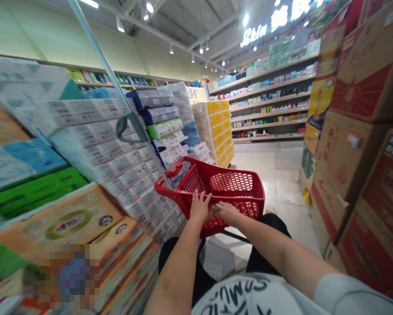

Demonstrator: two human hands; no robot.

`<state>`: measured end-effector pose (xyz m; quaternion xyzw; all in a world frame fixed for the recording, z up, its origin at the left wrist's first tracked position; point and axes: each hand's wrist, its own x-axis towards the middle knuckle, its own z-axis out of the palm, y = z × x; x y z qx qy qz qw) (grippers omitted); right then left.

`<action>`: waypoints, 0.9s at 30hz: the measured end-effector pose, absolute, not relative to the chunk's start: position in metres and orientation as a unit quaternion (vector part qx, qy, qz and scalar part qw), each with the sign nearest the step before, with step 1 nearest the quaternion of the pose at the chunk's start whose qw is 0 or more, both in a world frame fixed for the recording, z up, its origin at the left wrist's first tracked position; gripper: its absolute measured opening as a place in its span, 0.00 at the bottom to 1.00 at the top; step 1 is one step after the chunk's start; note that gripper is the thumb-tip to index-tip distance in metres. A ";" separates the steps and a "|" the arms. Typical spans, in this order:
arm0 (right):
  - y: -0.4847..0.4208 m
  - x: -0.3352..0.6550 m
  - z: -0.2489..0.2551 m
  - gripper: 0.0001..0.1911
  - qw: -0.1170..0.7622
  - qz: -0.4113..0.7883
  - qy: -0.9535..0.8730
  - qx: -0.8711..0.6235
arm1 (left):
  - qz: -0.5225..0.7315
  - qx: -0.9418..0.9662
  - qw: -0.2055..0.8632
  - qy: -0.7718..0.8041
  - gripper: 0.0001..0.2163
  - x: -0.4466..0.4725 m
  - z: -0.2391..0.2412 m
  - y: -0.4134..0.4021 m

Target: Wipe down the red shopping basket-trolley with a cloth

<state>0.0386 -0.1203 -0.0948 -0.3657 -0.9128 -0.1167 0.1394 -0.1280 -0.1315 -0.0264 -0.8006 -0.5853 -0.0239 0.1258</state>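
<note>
A red plastic shopping cart [237, 170] with perforated walls stands right in front of me, and no goods show in the part of its basket I can see. My left hand [200, 207] lies against the near side of the cart by the rim, fingers stretched out and spread. Beside it, my right hand [226, 212] is at the same near wall, its fingers curled and pinched together. Something small may be at those fingertips; it is too unclear to name. A tall metal pole [109, 72] with a grey loop handle [130, 128] rises from the cart's handle end.
Stacked packs of tissue paper [114, 151] rise close on the left, with orange packs [68, 218] nearest me. Yellow-and-white packs [216, 131] stand beyond the cart. Cardboard boxes [343, 153] line the right. Across the tiled floor [283, 179] are shelves [271, 94] of small goods.
</note>
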 end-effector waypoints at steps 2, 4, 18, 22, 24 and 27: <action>-0.119 0.033 -0.091 0.14 0.150 -0.119 -0.911 -0.365 | -0.025 -0.801 0.127 -0.584 0.30 -0.129 -0.027 -0.132; -0.119 0.031 -0.090 0.13 0.146 -0.116 -0.910 -0.370 | -0.024 -0.803 0.129 -0.582 0.30 -0.130 -0.028 -0.132; -0.123 0.008 -0.086 0.12 0.134 -0.082 -0.909 -0.387 | -0.018 -0.805 0.130 -0.579 0.32 -0.131 -0.029 -0.136; -0.120 0.005 -0.083 0.14 0.153 -0.080 -0.913 -0.370 | -0.021 -0.806 0.128 -0.577 0.30 -0.133 -0.029 -0.137; -0.120 0.004 -0.083 0.15 0.160 -0.076 -0.914 -0.365 | -0.024 -0.807 0.130 -0.575 0.30 -0.134 -0.030 -0.137; -0.122 0.007 -0.088 0.12 0.141 -0.065 -0.914 -0.375 | -0.022 -0.807 0.131 -0.575 0.31 -0.135 -0.030 -0.137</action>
